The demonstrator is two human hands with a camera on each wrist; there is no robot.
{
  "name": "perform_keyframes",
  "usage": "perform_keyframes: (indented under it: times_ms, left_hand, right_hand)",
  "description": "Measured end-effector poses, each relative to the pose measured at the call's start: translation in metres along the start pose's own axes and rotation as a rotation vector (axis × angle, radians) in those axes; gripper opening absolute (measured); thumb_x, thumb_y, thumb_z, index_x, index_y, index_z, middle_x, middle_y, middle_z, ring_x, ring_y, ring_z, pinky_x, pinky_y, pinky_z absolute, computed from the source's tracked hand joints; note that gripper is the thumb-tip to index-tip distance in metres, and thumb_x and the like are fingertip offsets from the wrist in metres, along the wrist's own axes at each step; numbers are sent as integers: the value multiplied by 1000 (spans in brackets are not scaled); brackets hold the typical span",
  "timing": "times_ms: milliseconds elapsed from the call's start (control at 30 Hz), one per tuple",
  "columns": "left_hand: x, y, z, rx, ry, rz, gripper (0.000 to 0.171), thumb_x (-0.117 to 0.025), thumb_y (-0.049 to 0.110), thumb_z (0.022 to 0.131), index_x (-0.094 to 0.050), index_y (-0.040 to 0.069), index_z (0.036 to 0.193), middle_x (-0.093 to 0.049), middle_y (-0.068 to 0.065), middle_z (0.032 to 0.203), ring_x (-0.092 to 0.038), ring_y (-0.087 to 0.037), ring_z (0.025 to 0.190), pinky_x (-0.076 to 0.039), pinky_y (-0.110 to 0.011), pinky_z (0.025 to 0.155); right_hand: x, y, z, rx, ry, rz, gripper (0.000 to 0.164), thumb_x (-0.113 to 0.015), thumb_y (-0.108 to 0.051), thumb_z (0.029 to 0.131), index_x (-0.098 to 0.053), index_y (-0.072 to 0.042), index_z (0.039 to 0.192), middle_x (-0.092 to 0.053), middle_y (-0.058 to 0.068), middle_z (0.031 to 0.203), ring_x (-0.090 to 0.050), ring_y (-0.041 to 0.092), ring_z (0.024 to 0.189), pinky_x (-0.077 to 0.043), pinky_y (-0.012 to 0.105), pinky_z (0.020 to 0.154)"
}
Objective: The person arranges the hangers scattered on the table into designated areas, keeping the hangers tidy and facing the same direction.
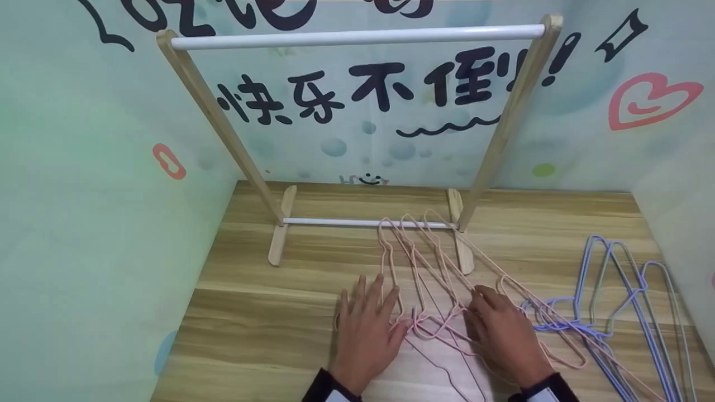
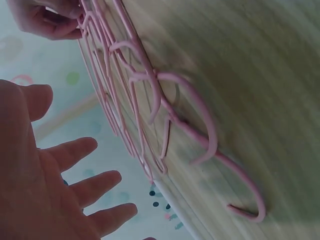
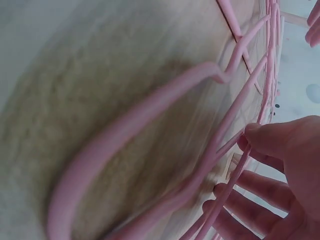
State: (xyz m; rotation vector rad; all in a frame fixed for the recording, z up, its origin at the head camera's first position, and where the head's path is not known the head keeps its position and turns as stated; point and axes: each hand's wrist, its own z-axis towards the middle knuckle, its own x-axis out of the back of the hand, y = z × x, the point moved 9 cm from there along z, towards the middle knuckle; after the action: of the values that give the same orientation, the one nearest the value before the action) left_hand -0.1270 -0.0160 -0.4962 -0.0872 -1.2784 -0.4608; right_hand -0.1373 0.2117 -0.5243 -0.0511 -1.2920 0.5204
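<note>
Several pink wire clothes hangers (image 2: 202,107) lie overlapping on the wooden surface, their hooks toward the person and their far ends over the rack's lower bar. At their left side is my left hand (image 1: 366,335), fingers straight and spread. In the left wrist view its palm and fingers hold nothing. On the right of the bunch, my right hand (image 1: 505,335) pinches a pink hanger (image 3: 235,180) between thumb and index finger, as the right wrist view shows. Its other fingers curve beneath the wire. Which of the overlapping hangers it grips is hard to tell.
A rack with wooden posts (image 1: 220,125), a white top bar (image 1: 357,37) and a white lower bar (image 1: 335,222) stands at the back. Blue hangers (image 1: 582,268) lie at the right, overlapped by a pink one. Printed walls enclose the surface.
</note>
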Motion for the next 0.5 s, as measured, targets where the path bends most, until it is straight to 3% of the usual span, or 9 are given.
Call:
perform_keyframes:
  times_ms: [167,367,500]
  left_hand:
    - [-2,3,-1,-12,-28,-28,54,-52,53,96,-58,19,136,-42,-12,151,-32,-40,140,-23,-66,109]
    - [-4,11,1,-32,-91,-50,56,-43,56,99,-53,20,141,-45,-9,149,-31,-34,142,-22,-63,111]
    - [-4,20,3,-70,-102,-109,59,-34,57,101,-47,19,145,-45,-8,148,-32,-32,142,-22,-61,112]
  right_hand:
    - [2,-3,0,16,18,-10,39,-73,-21,89,-64,-4,123,-55,12,135,-56,33,114,-54,52,84]
    - [11,-7,3,29,84,86,9,-68,-14,92,-62,-10,97,-54,10,135,-51,31,119,-51,51,89]
    - [19,-10,5,46,168,177,10,-69,-8,90,-60,-9,95,-58,11,128,-54,30,114,-45,46,94]
